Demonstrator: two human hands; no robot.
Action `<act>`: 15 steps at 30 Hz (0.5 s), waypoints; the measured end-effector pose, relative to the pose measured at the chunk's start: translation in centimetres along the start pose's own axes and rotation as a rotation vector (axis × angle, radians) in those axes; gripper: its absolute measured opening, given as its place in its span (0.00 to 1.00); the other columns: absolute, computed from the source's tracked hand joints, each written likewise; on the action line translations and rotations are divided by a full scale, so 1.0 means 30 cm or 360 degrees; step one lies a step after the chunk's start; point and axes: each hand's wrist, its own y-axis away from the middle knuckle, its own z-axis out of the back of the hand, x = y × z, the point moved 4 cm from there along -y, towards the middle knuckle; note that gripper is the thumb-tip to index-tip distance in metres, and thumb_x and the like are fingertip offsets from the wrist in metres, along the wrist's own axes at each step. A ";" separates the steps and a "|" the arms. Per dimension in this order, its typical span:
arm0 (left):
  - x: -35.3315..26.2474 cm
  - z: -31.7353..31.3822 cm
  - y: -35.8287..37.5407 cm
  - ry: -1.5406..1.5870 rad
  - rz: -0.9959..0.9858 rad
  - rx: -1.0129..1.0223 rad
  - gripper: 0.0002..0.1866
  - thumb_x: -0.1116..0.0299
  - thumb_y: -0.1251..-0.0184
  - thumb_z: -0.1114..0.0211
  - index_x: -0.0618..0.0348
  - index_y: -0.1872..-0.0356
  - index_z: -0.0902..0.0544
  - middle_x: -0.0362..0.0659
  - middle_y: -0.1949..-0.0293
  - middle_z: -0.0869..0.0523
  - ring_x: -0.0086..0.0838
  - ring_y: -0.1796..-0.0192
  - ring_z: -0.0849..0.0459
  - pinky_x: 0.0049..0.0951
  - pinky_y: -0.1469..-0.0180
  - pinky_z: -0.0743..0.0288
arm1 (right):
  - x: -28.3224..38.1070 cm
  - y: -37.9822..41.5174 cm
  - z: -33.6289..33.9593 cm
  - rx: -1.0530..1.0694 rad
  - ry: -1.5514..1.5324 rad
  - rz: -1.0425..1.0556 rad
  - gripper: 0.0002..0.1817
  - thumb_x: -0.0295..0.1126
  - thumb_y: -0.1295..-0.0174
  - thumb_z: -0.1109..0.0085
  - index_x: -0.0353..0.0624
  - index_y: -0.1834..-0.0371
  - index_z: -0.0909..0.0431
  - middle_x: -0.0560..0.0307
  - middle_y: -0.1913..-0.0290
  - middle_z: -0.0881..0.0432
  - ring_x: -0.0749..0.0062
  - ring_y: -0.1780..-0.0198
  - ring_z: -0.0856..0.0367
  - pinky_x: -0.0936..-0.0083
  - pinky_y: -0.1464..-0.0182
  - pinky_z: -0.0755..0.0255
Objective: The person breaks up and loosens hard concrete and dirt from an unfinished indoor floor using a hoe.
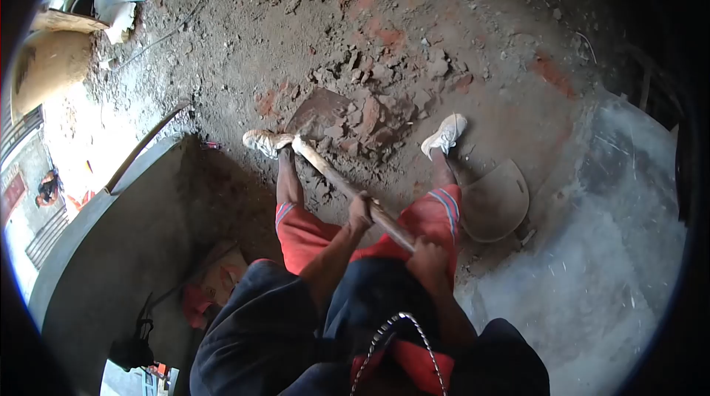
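Observation:
A long wooden-handled hoe (pixel 330 174) slants across my body, its wide flat blade (pixel 318 113) down at the ground among broken clods. My left hand (pixel 360 211) is wrapped round the middle of the handle. Closer to my body, my right hand (pixel 429 258) is closed round the handle's near end. The heap of loose soil and rubble (pixel 381 119) lies at the blade's edge, between my two feet. Beside my right leg a shallow round pan (pixel 489 202) with a slot near its rim rests on the ground.
A curved grey wall (pixel 140 204) stands to my left, with a rod (pixel 148 146) leaning at its edge. A pale concrete slab (pixel 599 248) is on the right. A cable (pixel 181 22) crosses the dirt. Another person (pixel 48 187) is far off at left.

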 end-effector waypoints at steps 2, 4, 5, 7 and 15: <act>0.038 -0.067 0.115 0.0322 0.0187 -0.0199 0.06 0.70 0.49 0.44 0.60 0.71 0.28 0.45 0.77 0.27 0.38 0.77 0.24 0.38 0.73 0.26 | -0.087 0.056 0.032 0.0054 -0.0013 -0.0070 0.17 0.34 0.56 0.43 0.41 0.61 0.25 0.42 0.67 0.19 0.47 0.62 0.19 0.55 0.55 0.27; -0.022 -0.129 0.178 0.0320 -0.0017 -0.0339 0.05 0.71 0.48 0.45 0.60 0.71 0.28 0.46 0.79 0.28 0.39 0.78 0.25 0.38 0.76 0.26 | -0.129 0.035 0.024 -0.0070 -0.0067 -0.0048 0.18 0.35 0.57 0.41 0.42 0.61 0.25 0.41 0.65 0.19 0.46 0.59 0.19 0.56 0.54 0.27; -0.079 -0.121 0.136 0.0296 -0.0066 -0.0319 0.05 0.72 0.48 0.45 0.61 0.71 0.28 0.46 0.79 0.28 0.39 0.79 0.25 0.38 0.78 0.27 | -0.096 0.007 0.053 -0.0082 -0.0127 0.0000 0.18 0.36 0.57 0.41 0.42 0.61 0.25 0.41 0.65 0.19 0.46 0.59 0.20 0.56 0.54 0.27; -0.313 -0.155 0.082 -0.0009 -0.0343 -0.0066 0.05 0.71 0.50 0.46 0.61 0.75 0.28 0.46 0.81 0.29 0.37 0.79 0.26 0.37 0.75 0.28 | 0.044 -0.097 0.128 -0.0079 -0.0229 0.0115 0.18 0.36 0.56 0.41 0.42 0.61 0.25 0.41 0.64 0.19 0.46 0.60 0.20 0.56 0.54 0.27; -1.360 -0.614 0.016 -0.0376 -0.1263 0.0516 0.06 0.67 0.42 0.45 0.57 0.70 0.29 0.40 0.77 0.28 0.27 0.75 0.28 0.27 0.70 0.31 | 0.695 -0.711 0.581 -0.0694 -0.0678 0.0770 0.21 0.29 0.51 0.41 0.33 0.53 0.31 0.39 0.67 0.21 0.52 0.66 0.20 0.55 0.62 0.28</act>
